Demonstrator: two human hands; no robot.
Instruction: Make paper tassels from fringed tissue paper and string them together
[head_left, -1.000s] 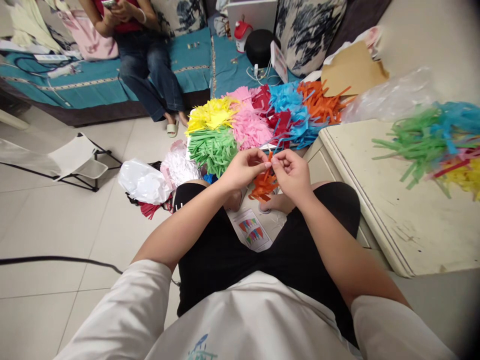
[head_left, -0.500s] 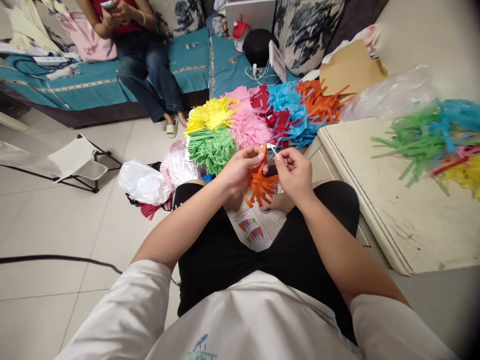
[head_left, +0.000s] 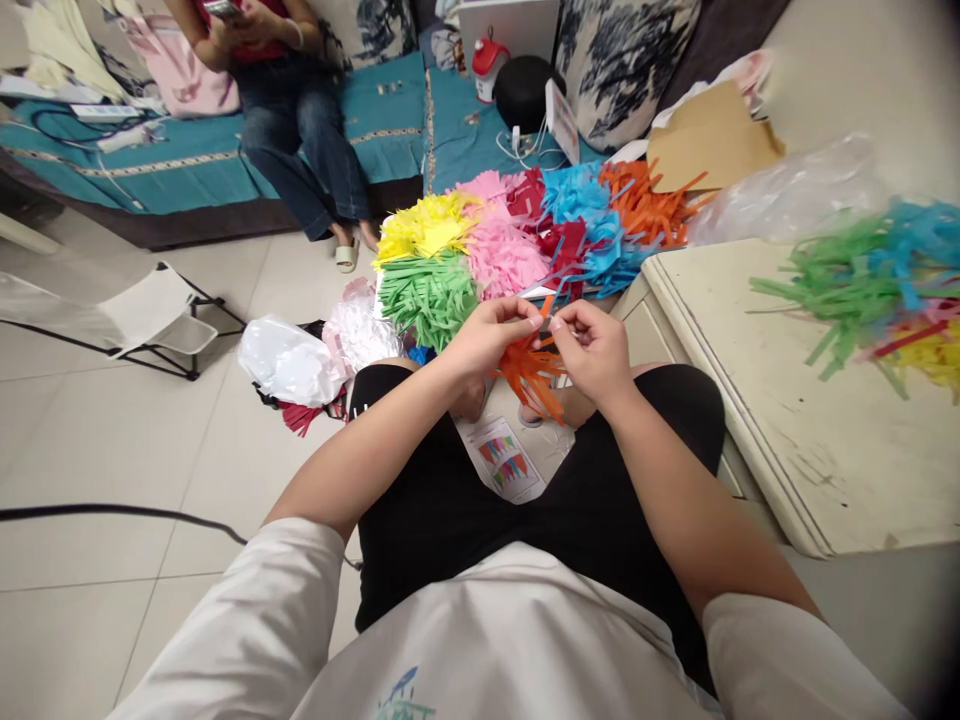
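An orange paper tassel [head_left: 531, 378] hangs in front of me with its fringed strips pointing down. My left hand [head_left: 491, 338] is closed in a pinch around its upper part. Close by on the right, my right hand [head_left: 594, 348] is also closed, thumb and forefinger pressed together beside the tassel's top; what lies between these fingertips is hidden. A narrow orange end [head_left: 547, 303] sticks up between the two hands. Just beyond them are heaps of cut paper fringe: green [head_left: 427, 300], yellow [head_left: 426, 228], pink [head_left: 506, 255], blue [head_left: 592, 215] and orange [head_left: 651, 195], with dark red among them.
A cream cabinet [head_left: 825, 470] stands at my right, bearing multicoloured tassels [head_left: 855, 290] and a clear plastic bag [head_left: 795, 195]. White plastic bags [head_left: 289, 360] and a folding stool [head_left: 154, 310] are on the left floor. Another person [head_left: 300, 130] sits on the teal sofa [head_left: 187, 165].
The white strip at my right fingertips no longer shows. My hands have come closer together at the tassel's top, and the fringe hangs slightly lower and further right.
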